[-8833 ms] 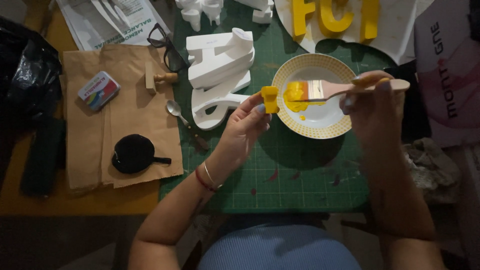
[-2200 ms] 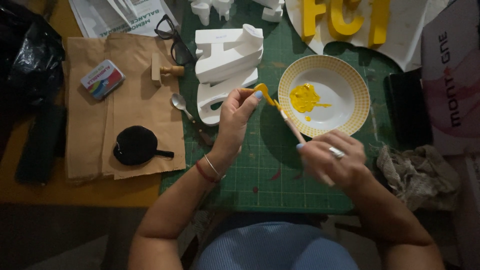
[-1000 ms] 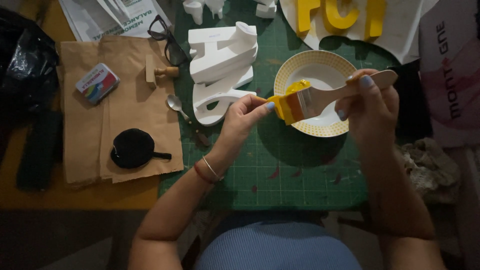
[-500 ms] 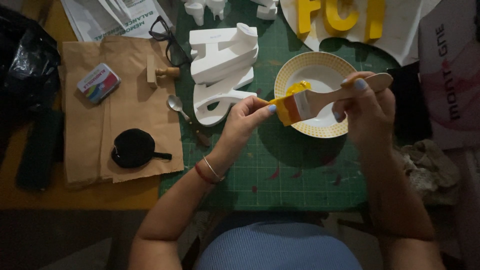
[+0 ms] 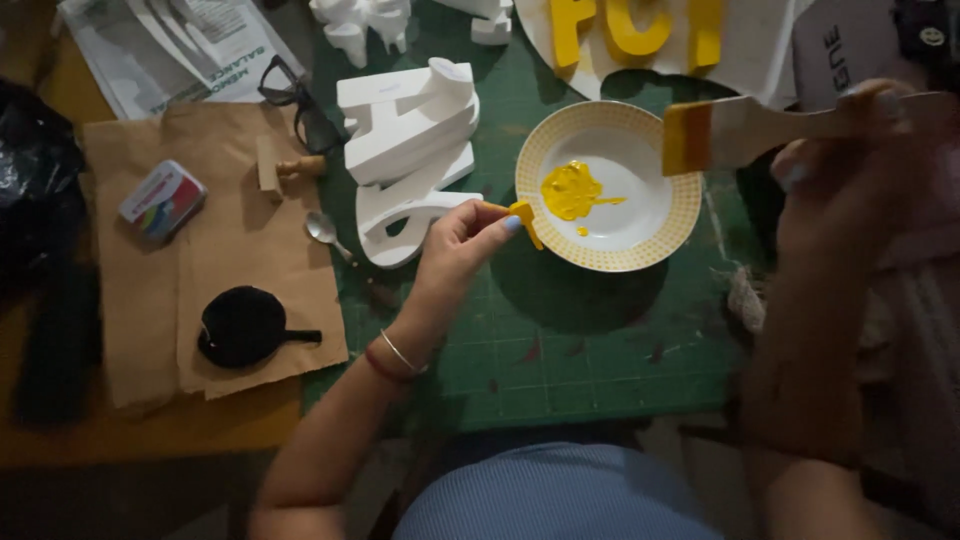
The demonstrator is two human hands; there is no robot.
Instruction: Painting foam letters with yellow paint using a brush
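Note:
My left hand (image 5: 455, 250) pinches a small yellow-painted piece (image 5: 522, 217) just left of a white plate (image 5: 655, 235) that has a yellow rim pattern and a puddle of yellow paint (image 5: 570, 190). My right hand (image 5: 860, 170) is raised at the right and grips the wooden handle of a flat paintbrush (image 5: 745, 130). Its yellow-loaded bristles hang above the plate's right edge, apart from the small piece.
White foam letters (image 5: 410, 150) lie on the green cutting mat (image 5: 560, 350) left of the plate. Yellow painted letters (image 5: 630, 25) rest on white paper at the top. Brown paper (image 5: 220, 260) holds a small tin (image 5: 162, 200), a black round object (image 5: 245, 325) and a spoon (image 5: 325, 232). Eyeglasses (image 5: 295, 100) lie nearby.
The brush was touching the small piece half a second ago. My right hand has since lifted it up and to the right, away from the piece. My left hand stays put.

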